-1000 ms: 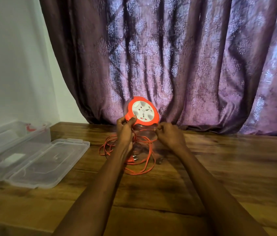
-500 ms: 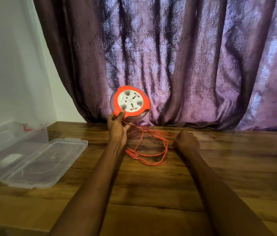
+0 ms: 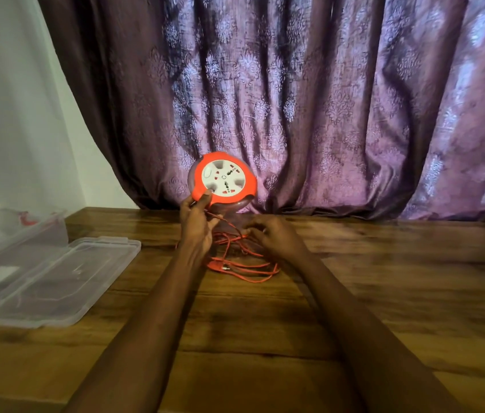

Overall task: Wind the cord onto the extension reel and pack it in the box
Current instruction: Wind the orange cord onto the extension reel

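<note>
Head view: left hand (image 3: 196,225) holds the extension reel (image 3: 223,181) up off the worktop (image 3: 384,278), thumb pressed on the lower left of the orange rim, fingers wrapped behind. Reel stands on edge w/ its white socket face twd the camera, in front of the purple curtain (image 3: 324,99). A darker translucent part of the reel shows below and behind the orange rim.

Right hand (image 3: 274,236) is low, just right of the left hand, fingers curled in around a strand of the orange cord (image 3: 244,268); looks like a pinch grip on it, though blur hides the fingertips. One thin strand runs from under the reel down past the left hand twd the right.

Most of the cord lies unwound in loose loops on the worktop, btwn and just below the two hands. The plug end seems to sit at the left side of the pile, near the left wrist, too blurred to be sure.

Clear plastic box (image 3: 3,242) sits open at far left of the worktop, against the white wall (image 3: 12,114). Its lid (image 3: 65,278) lies flat beside it, well apart from the cord. A white label or slip shows inside the box.
</note>
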`<state>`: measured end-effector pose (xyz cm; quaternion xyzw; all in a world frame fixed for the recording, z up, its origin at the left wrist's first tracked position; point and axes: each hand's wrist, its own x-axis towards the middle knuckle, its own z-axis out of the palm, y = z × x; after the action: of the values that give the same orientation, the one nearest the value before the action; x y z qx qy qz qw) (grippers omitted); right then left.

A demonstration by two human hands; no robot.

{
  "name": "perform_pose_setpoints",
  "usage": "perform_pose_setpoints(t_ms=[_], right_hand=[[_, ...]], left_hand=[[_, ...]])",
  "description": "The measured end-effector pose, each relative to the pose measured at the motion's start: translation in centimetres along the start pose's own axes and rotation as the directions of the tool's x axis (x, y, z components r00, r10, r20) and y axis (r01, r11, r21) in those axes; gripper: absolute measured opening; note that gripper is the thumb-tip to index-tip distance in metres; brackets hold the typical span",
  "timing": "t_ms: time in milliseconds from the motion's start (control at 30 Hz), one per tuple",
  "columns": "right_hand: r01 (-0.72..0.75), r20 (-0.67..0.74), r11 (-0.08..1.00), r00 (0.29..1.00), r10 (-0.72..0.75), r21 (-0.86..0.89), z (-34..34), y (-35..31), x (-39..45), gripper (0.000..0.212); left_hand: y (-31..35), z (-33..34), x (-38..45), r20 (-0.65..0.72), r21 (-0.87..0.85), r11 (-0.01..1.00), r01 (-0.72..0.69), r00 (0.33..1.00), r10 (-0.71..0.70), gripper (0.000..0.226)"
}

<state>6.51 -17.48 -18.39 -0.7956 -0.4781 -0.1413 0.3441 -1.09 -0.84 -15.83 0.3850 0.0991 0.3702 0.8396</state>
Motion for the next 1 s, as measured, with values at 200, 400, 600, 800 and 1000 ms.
perform_pose_setpoints(t_ms=[200,400,600,800,1000], right_hand=[[-0.176,0.165,0.971,0.965,0.202,-0.163,3.1,1.0,0.3,0.033],[-0.176,0.203,0.956,0.953,0.225,-0.234,2.8,2.3,0.4,0.044],[-0.181,0.208,0.87,0.93,0.303,-0.458,3.5,1.9,0.6,0.061],[-0.244,0.227,0.949,0.93,0.288,-0.201,3.1,1.6,0.7,0.069],[-0.142,0.154,0.988,0.977,0.148,-0.053,3.2,1.7,1.3,0.039]], left_hand=[[0.7,0.2,-0.3,0.017,-0.077,0.997,0.017,1.0,-0.016,0.043],[1.9,-0.1,0.1,0.012,-0.111,0.994,0.006,1.0,-0.005,0.043],[2.9,-0.3,0.2,-0.014,-0.149,0.989,-0.022,1.0,0.02,0.045],[2.9,-0.5,0.3,-0.032,-0.142,0.99,-0.004,1.0,0.0,0.046],[3.1,-0.4,0.1,-0.024,-0.147,0.989,-0.003,1.0,-0.001,0.046]])
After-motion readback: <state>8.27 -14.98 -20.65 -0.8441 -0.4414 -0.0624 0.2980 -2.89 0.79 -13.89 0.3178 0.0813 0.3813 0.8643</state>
